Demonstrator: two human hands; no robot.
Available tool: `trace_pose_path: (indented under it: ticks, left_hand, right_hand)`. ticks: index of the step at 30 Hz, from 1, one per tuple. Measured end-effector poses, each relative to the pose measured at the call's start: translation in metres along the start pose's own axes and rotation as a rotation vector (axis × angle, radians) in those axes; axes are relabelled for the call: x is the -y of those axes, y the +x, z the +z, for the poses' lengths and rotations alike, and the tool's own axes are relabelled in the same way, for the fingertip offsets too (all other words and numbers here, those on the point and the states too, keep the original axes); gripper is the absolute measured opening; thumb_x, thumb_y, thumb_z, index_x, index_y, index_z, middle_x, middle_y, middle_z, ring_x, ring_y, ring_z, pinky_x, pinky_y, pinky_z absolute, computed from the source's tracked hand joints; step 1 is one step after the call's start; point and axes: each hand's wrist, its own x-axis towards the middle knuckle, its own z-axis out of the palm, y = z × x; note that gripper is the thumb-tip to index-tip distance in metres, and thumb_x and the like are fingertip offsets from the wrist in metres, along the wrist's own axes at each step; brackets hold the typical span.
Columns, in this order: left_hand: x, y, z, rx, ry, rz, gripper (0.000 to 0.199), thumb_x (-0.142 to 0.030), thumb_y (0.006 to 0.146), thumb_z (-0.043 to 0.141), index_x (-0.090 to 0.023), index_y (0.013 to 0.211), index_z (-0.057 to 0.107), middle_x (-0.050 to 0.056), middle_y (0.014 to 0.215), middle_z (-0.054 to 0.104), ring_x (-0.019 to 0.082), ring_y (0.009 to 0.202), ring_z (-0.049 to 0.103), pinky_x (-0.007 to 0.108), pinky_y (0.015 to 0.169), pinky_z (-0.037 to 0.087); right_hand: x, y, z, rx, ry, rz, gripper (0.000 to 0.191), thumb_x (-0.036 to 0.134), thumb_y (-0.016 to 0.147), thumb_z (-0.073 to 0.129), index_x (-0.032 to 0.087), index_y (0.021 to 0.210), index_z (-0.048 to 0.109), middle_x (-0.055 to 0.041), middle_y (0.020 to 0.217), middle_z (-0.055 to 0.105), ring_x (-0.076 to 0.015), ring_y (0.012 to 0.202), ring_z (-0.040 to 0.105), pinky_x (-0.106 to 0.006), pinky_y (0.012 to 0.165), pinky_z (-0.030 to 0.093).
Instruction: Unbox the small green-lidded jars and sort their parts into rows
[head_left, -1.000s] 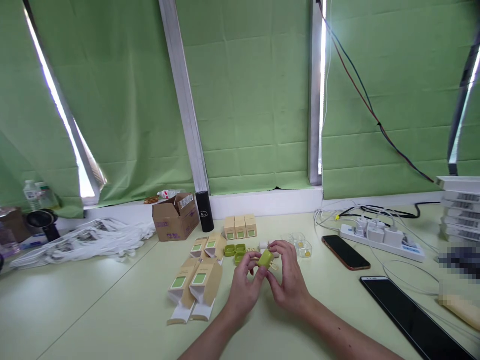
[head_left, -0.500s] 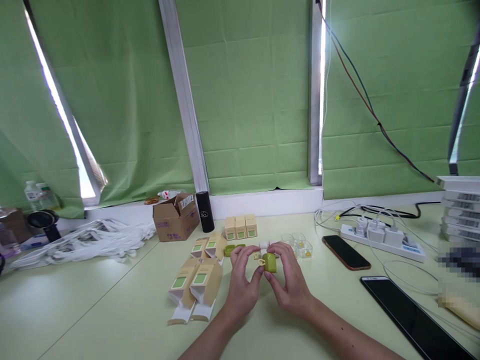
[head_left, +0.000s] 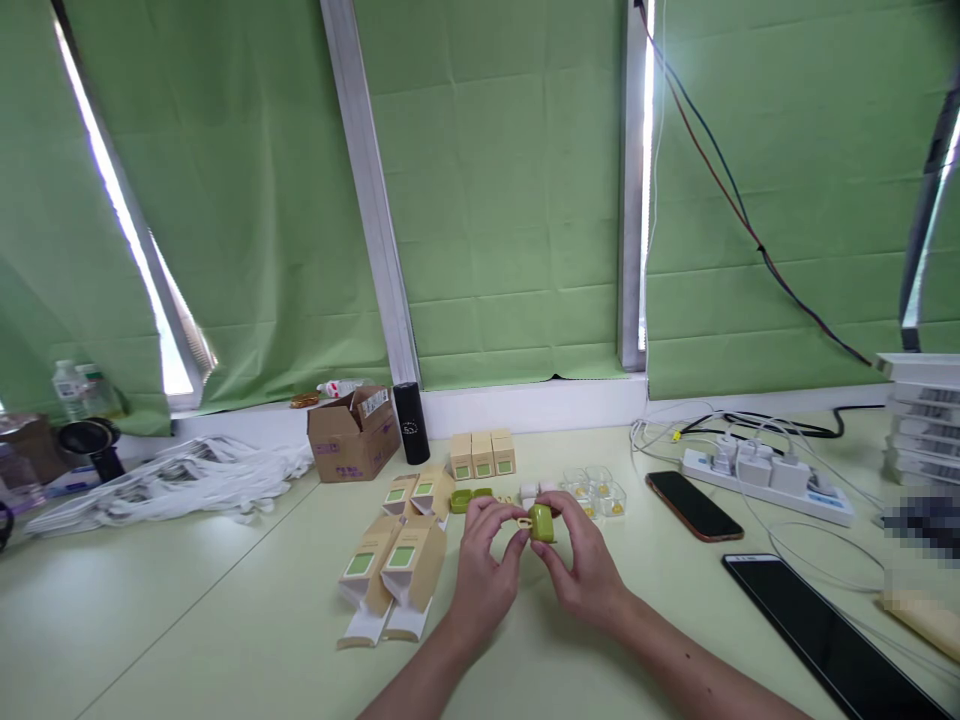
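Note:
A small glossy olive-green case (head_left: 542,523) with a pale yellow loop (head_left: 524,523) on its left side is held above the table. My right hand (head_left: 581,560) pinches the case between thumb and fingers. My left hand (head_left: 484,560) is closed at the loop, its thumb and fingertips gripping it. Just behind my hands lie more green case pieces (head_left: 469,499), small white blocks (head_left: 529,491) and clear plastic holders (head_left: 598,491) with yellow bits inside. Fingers partly cover the white blocks.
Beige cartons with open flaps (head_left: 405,555) lie left of my hands; small closed boxes (head_left: 482,455) stand behind. A brown cardboard box (head_left: 352,440) and black cylinder (head_left: 410,424) are farther back. To the right are phones (head_left: 694,505), a power strip (head_left: 765,487) and loose cables.
The green case has tilted slightly in my fingers, and the loop shows at a flatter angle. My right fingers have dropped a little, uncovering more of the white blocks behind.

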Motion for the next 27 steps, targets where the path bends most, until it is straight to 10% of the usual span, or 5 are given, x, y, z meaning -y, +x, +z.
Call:
trace_pose_path:
  ticks: [27]
  left_hand:
    - [0.003, 0.0006, 0.0018, -0.01, -0.131, -0.173, 0.011, -0.023, 0.088, 0.065, -0.02, 0.08, 0.072, 0.004, 0.088, 0.06, 0.022, 0.088, 0.063, 0.034, 0.082, 0.051]
  right_hand:
    - [-0.0063, -0.0046, 0.004, 0.046, 0.058, 0.006, 0.038, 0.02, 0.094, 0.058, 0.024, 0.131, 0.05, -0.0122, 0.118, 0.064, -0.0272, 0.104, 0.066, -0.041, 0.087, 0.059]
